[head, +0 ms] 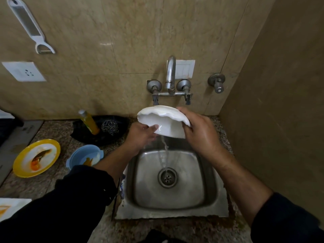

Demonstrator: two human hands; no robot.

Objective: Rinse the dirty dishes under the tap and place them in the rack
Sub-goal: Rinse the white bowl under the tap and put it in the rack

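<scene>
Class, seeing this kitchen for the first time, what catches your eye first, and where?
A white bowl, held by the left hand and right hand over the steel sink, spills water toward the drain. Left on the counter, a stained yellow plate and a blue bowl wait.

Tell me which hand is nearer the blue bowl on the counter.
Left. The left hand holds the white plate just up and right of the blue bowl; the right hand grips the plate's other side, farther right.
</scene>
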